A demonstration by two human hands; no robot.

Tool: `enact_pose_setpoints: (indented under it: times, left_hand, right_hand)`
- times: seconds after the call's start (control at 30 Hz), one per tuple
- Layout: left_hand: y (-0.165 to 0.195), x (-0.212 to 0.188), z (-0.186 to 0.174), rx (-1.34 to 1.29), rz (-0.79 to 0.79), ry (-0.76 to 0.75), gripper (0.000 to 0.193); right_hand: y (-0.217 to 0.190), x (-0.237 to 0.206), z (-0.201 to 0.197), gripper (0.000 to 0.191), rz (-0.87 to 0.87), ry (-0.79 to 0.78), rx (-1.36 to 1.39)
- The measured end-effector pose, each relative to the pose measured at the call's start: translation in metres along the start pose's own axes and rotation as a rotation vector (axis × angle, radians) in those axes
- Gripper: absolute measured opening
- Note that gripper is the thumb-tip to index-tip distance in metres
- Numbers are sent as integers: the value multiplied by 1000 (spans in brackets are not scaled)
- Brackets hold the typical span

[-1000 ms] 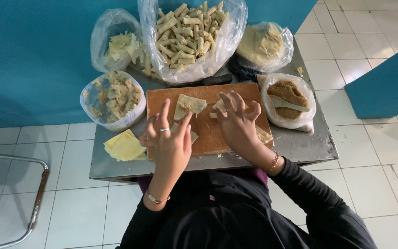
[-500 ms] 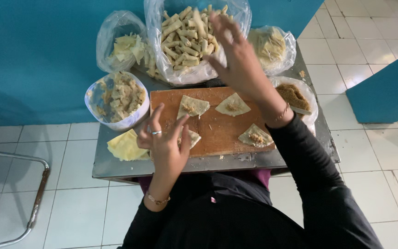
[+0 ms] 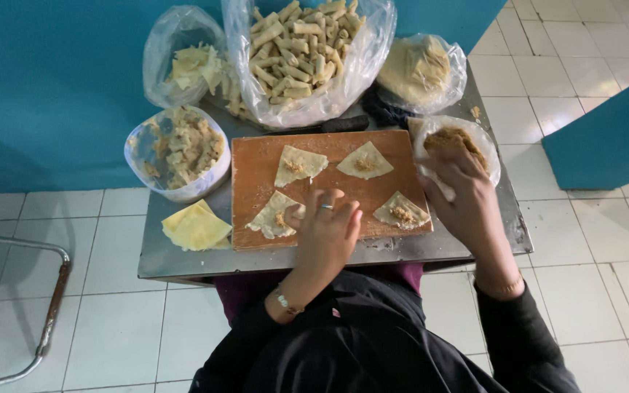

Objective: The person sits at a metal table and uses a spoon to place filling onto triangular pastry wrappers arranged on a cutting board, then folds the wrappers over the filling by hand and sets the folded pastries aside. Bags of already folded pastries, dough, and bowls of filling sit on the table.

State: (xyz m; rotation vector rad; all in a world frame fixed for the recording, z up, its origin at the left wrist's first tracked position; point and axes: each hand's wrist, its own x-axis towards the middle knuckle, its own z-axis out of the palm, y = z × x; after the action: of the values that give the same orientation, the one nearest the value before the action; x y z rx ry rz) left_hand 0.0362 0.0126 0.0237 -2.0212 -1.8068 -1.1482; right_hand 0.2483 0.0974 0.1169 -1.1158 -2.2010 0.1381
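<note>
A brown wooden board (image 3: 256, 171) lies on a small metal table (image 3: 183, 258). On it lie several triangular pastry wrappers, each with a dab of filling: far left (image 3: 298, 164), far right (image 3: 365, 161), near left (image 3: 274, 215), near right (image 3: 400, 213). My left hand (image 3: 325, 233), a ring on one finger, rests fingers down on the board's near edge beside the near left wrapper. My right hand (image 3: 464, 193) reaches into the bag-lined bowl of brown filling (image 3: 454, 140) at the right; its fingertips are hidden.
A big clear bag of rolled pastries (image 3: 303, 51) stands at the back, with a bag of wrapper scraps (image 3: 187, 65) to its left and a bag of dough sheets (image 3: 422, 71) to its right. A bowl of mixed filling (image 3: 180, 149) and a yellow wrapper stack (image 3: 194, 227) sit left. A metal chair frame (image 3: 52, 291) stands far left.
My right hand went from the board up to the big bag, then down to the brown filling bowl at the right. My left hand settled onto the board's near edge.
</note>
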Motion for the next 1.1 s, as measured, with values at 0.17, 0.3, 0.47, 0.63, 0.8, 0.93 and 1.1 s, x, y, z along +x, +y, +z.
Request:
enact_pose_setpoints:
  times: [0.17, 0.3, 0.47, 0.63, 0.8, 0.93, 1.1]
  left_hand:
    - [17, 7, 18, 12, 0, -30, 22]
    - [19, 6, 22, 34, 17, -33, 23]
    - [25, 9, 21, -47, 12, -63, 14]
    - [32, 14, 19, -71, 20, -59, 8]
    - [34, 18, 23, -196, 47, -13, 10]
    - [35, 26, 32, -390, 69, -108, 13]
    - [40, 28, 37, -477, 111, -119, 26]
  right_hand:
    - [6, -51, -1, 18, 147, -14, -143]
    - [1, -69, 12, 18, 234, 13, -136]
    - [-5, -73, 23, 17, 220, 78, -125]
    - [-5, -71, 24, 13, 204, 84, -135]
    - [-6, -70, 28, 9, 222, 103, -89]
    - [-6, -67, 31, 11, 261, 112, 66]
    - [-8, -66, 34, 26, 271, 145, 178]
